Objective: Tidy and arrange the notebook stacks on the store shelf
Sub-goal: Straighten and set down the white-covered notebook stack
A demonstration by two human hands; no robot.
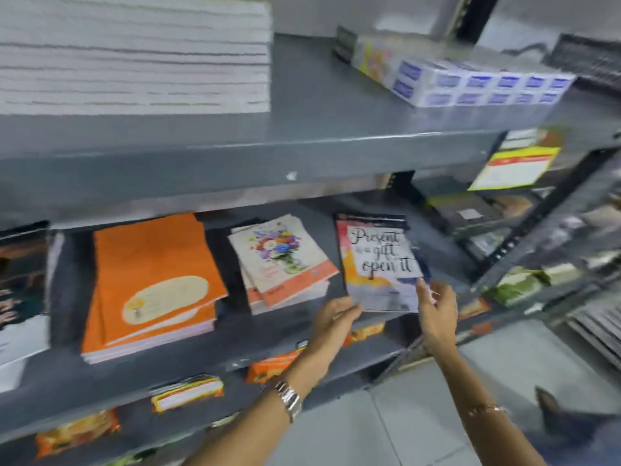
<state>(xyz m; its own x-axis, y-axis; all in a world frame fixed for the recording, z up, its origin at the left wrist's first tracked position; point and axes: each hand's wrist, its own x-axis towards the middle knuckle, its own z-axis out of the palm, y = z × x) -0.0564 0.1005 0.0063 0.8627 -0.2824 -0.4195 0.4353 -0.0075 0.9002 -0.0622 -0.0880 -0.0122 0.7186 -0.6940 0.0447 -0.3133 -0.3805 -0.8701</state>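
Both hands at lettered notebook stack (381, 264), floral stack (282, 260), orange stack (151, 284)

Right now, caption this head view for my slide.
Both hands square a lettered watercolour notebook stack on the grey metal shelf.

Grey shelf (235, 344); orange stack (151, 284), floral stack (282, 260), lettered notebooks (379, 264).

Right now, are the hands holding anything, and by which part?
Both hold the quote notebook on the middle shelf: left hand at its near left corner, right hand at its near right corner. The grip looks light.
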